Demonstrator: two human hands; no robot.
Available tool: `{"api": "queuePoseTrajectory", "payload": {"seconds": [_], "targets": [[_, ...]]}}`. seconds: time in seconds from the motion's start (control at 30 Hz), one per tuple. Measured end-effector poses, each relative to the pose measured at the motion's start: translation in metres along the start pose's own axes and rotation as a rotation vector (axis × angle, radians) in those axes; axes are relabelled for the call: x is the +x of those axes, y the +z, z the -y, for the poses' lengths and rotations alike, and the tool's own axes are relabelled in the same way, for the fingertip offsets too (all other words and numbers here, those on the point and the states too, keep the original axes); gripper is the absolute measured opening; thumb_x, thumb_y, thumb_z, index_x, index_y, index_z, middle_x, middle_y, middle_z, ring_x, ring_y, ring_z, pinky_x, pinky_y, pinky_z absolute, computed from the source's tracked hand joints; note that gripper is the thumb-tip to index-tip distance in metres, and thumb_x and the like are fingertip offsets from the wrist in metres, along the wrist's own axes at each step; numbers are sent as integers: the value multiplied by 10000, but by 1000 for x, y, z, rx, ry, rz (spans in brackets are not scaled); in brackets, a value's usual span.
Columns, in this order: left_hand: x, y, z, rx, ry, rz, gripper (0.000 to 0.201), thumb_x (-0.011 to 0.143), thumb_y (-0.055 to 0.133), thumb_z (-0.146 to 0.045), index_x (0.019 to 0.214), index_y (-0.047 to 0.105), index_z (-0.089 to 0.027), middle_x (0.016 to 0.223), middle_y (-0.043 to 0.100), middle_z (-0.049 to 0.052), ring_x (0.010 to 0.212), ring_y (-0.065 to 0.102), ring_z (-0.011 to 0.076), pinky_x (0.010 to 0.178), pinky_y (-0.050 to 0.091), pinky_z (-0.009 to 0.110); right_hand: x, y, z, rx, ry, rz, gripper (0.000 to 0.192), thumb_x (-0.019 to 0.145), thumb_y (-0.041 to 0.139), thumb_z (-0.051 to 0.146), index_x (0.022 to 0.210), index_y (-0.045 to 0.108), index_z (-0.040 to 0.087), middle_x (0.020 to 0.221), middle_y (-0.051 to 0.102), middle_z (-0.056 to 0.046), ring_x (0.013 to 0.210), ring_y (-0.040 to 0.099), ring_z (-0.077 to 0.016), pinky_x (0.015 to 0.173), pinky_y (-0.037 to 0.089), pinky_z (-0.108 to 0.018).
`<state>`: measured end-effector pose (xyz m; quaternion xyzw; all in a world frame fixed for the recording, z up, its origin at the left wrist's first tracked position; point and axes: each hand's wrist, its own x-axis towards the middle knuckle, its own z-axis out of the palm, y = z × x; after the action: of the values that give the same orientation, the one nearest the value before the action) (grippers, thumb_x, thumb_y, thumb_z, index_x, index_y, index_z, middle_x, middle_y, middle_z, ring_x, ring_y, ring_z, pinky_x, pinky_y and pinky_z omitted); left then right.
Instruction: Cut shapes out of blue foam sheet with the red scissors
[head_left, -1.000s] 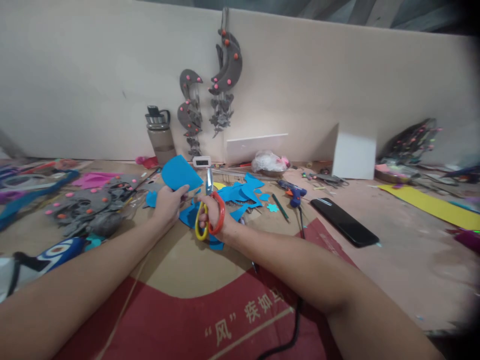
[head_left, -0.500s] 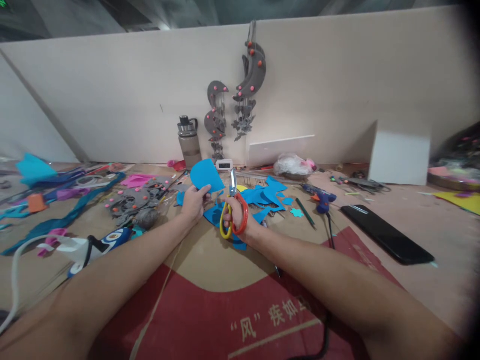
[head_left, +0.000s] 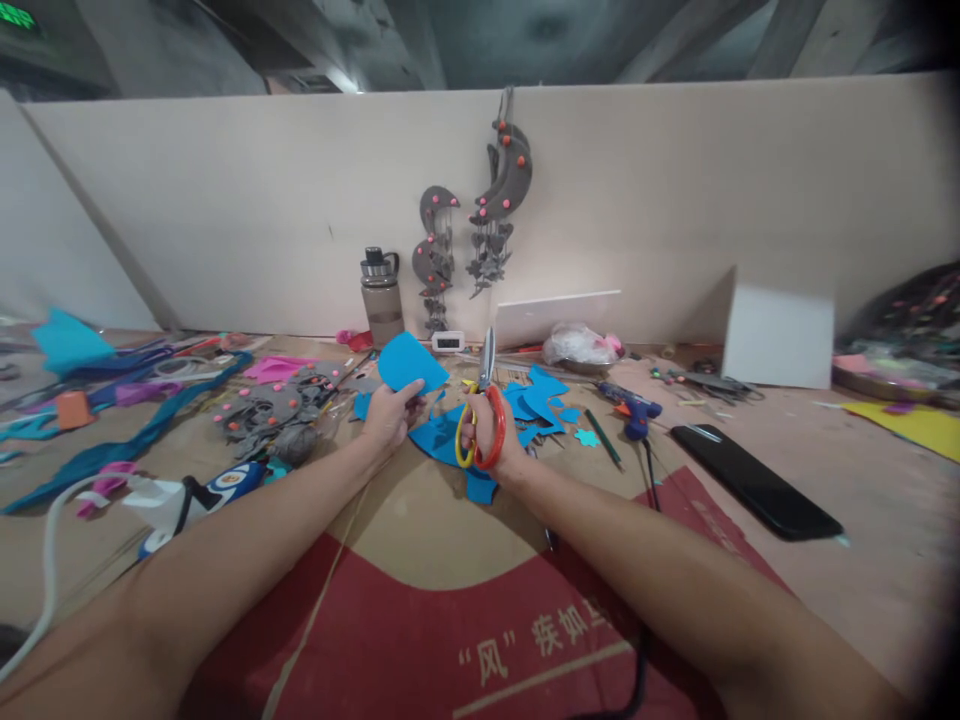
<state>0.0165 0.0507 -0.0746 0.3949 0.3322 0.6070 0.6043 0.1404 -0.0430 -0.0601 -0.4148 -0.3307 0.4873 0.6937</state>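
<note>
My left hand (head_left: 392,413) pinches the lower edge of a blue felt-like sheet (head_left: 409,362) with a rounded top, held up above the table. My right hand (head_left: 487,430) is closed round the scissors (head_left: 487,358), which have one red and one yellow handle loop. Their blades point up and away from me and look nearly closed, apart from the blue sheet. Beneath and between my hands lie blue scraps (head_left: 437,438). More blue cut pieces (head_left: 534,400) are heaped just beyond my right hand.
A green pencil (head_left: 604,440), a glue gun (head_left: 636,410) and a black phone (head_left: 754,480) lie to the right. Left are grey felt pieces (head_left: 277,410) and a power strip (head_left: 232,485). A bottle (head_left: 382,300) and a small white clock (head_left: 448,342) stand by the back board.
My right hand and the scissors have moved right, away from the blue sheet. My left hand still holds the sheet. The camera view has tilted up slightly.
</note>
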Motion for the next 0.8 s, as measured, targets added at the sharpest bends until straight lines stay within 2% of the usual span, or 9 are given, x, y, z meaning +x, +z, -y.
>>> {"api": "queuePoseTrajectory", "payload": {"seconds": [0.2,0.37,0.47,0.6,0.7,0.8], "targets": [[-12,11,-10,-30,-9,18,436,463,916,-250,722,574,-168,605,657,-27,498,610,118,515,465,235,7,-3,8,-63,-98,35,265,747,670,267,881,442,280,492,429,132,353,394,-98,351,286,-199],[-26,32,-31,-157,-49,67,392,489,916,-217,744,625,-160,618,677,-20,532,628,121,562,499,247,13,0,24,-132,-186,107,336,731,635,187,1007,479,301,456,394,138,372,381,-131,379,307,-227],[-25,51,-45,-205,-37,74,368,501,904,-184,748,633,-162,651,695,-16,563,640,120,538,462,234,15,1,37,-138,-259,90,362,678,626,133,975,489,288,514,442,120,461,452,-136,444,366,-227],[-19,88,-63,-317,15,151,339,538,884,-180,737,609,-172,639,670,-32,585,633,106,571,460,232,19,-1,53,-175,-382,112,379,639,681,121,961,536,257,697,569,74,596,523,-125,550,435,-227],[-18,115,-72,-409,46,173,286,594,840,-177,746,597,-188,641,650,-38,591,623,104,595,470,240,16,-2,67,-191,-430,130,340,693,724,202,996,576,245,780,595,48,659,537,-126,589,449,-221],[-22,129,-75,-424,-12,184,189,690,764,-249,702,584,-193,639,641,-8,568,600,118,597,482,269,6,0,81,-173,-457,156,228,786,703,330,951,577,237,804,600,26,662,544,-134,562,445,-224]]}}
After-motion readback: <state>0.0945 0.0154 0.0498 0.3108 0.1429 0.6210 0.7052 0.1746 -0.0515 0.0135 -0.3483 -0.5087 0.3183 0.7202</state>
